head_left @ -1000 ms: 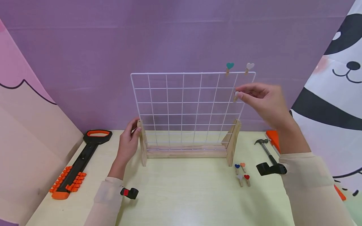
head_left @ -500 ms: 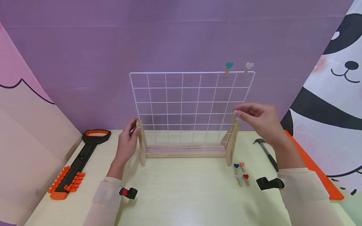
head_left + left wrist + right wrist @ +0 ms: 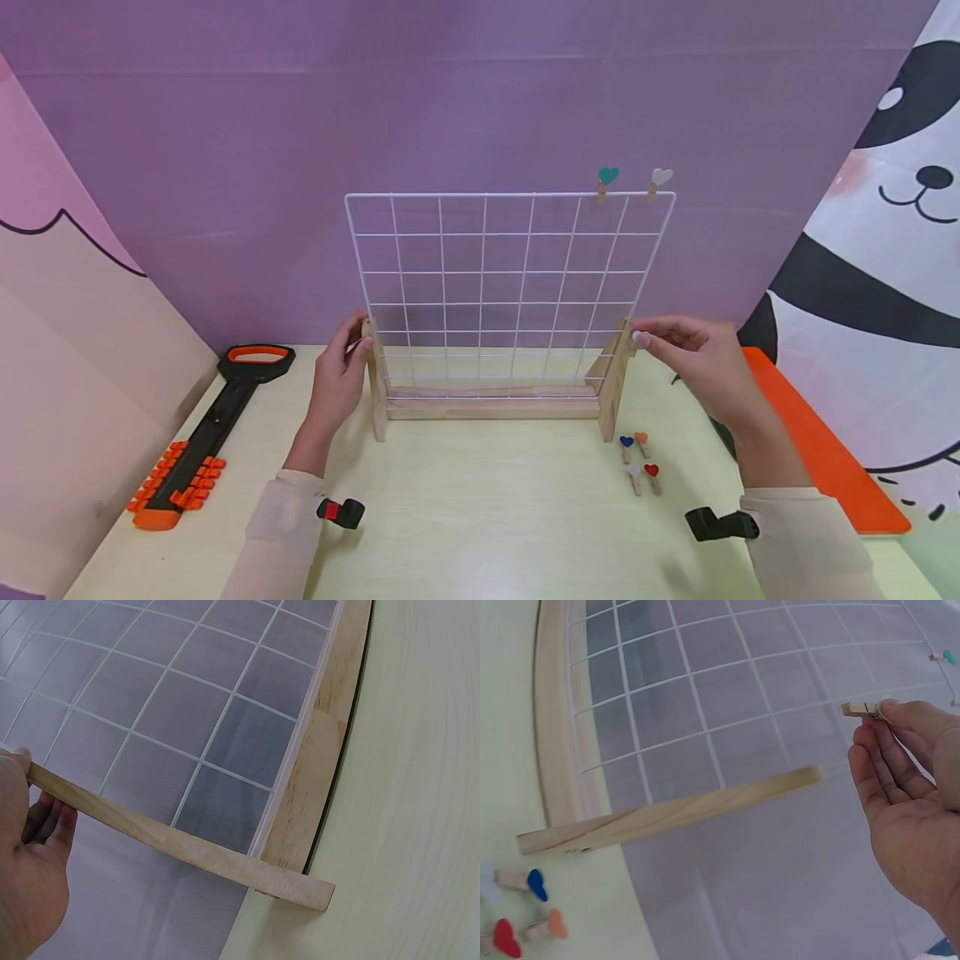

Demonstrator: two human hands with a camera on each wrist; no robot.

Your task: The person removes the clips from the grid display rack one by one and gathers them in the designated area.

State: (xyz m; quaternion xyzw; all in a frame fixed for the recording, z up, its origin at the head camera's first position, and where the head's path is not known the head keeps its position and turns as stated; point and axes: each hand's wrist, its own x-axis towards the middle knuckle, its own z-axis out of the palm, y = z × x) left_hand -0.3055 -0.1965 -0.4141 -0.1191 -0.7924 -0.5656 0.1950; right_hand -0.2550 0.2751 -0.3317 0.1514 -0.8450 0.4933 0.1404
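A white wire grid (image 3: 486, 196) stands upright in a wooden stand (image 3: 491, 409). My left hand (image 3: 339, 375) grips the top of the stand's left upright (image 3: 165, 838). Beside the right upright (image 3: 619, 375), my right hand (image 3: 701, 367) pinches a small wooden clothespin (image 3: 862, 710) between thumb and forefinger. Its white head shows at my thumb tip. Clipped on the grid's top wire at the right are a clothespin with a teal heart (image 3: 608, 176) and one with a white heart (image 3: 662, 177).
Several heart clothespins, including one with a red heart (image 3: 651, 471) and one with a blue heart (image 3: 626, 442), lie right of the stand. A black-and-orange long-handled tool (image 3: 206, 433) lies at left. An orange flat object (image 3: 825, 446) lies behind my right forearm.
My right hand has come down with the clothespin, from near the grid's upper right to beside the top of the right upright. My left hand has stayed on the left upright.
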